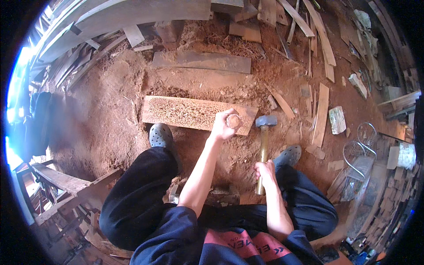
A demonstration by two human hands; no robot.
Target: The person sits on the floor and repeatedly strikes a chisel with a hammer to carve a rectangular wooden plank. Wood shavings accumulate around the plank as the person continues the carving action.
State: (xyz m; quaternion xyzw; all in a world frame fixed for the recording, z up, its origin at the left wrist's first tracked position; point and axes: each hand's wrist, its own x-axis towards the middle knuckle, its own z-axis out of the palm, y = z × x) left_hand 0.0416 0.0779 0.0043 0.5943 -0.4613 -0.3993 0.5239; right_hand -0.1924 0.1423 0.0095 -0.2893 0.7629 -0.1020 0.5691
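My left hand [224, 127] is closed round an upright tool with a round, pale wooden top [233, 120], over the right part of a light board [176, 110] whose face is pitted with many small holes or marks. The tool's lower part is hidden by the hand. My right hand [265, 172] grips the yellowish handle of a hammer with a blue-grey head [266, 120], held just right of the board, between my feet in grey perforated clogs [288, 158].
A darker plank [201, 61] lies on the dirt ground beyond the board. Loose boards [322, 115] and a white block [337, 120] lie to the right, beside a wire frame [360, 150]. Stacked planks [123, 15] line the top, and a wooden frame [62, 179] stands at lower left.
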